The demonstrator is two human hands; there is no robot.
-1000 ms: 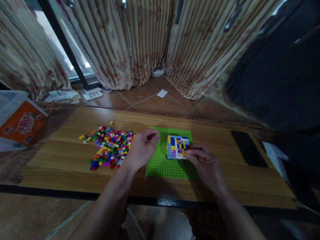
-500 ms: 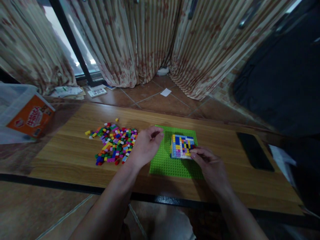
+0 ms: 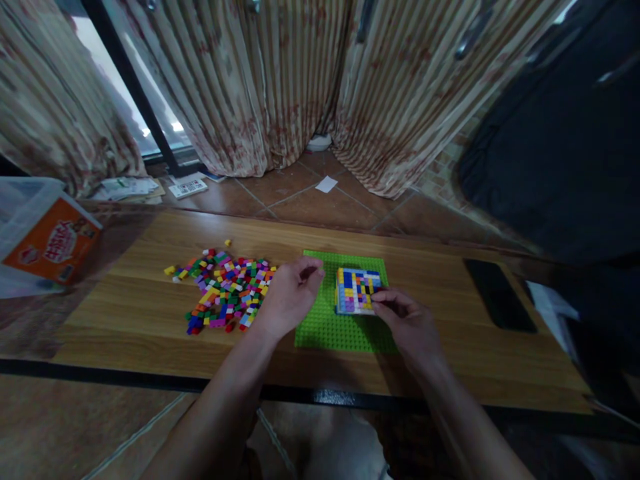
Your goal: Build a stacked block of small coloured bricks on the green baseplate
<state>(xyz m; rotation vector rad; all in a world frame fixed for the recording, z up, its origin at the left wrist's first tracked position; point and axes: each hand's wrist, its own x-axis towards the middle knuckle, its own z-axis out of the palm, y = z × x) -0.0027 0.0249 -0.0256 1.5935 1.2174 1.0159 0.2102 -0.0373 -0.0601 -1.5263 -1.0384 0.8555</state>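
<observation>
On the green baseplate [image 3: 325, 331] stands a low block of multicoloured building bricks [image 3: 353, 291], with blue, white, yellow and lilac pieces on its top. My right hand [image 3: 407, 323] is at the right side of this block, thumb and forefinger pinched at its upper edge; whatever is between the fingertips is too small to make out. My left hand [image 3: 293, 293] hovers over the baseplate's left edge, fingers curled together, apart from the block. Its fingertips hide anything they may hold. Left of it lies a loose pile of small coloured bricks [image 3: 215, 293], partly covered by the hand.
The wooden table [image 3: 135, 300] has a dark front edge. A black phone [image 3: 500, 295] lies at its right, beside some white paper [image 3: 553, 310]. At the far left stands a clear plastic tub [image 3: 30, 200] with an orange label. Striped curtains [image 3: 280, 87] hang behind.
The view has shifted slightly, so everything sits a little further left. Both hands keep nearly the same places relative to the baseplate and block.
</observation>
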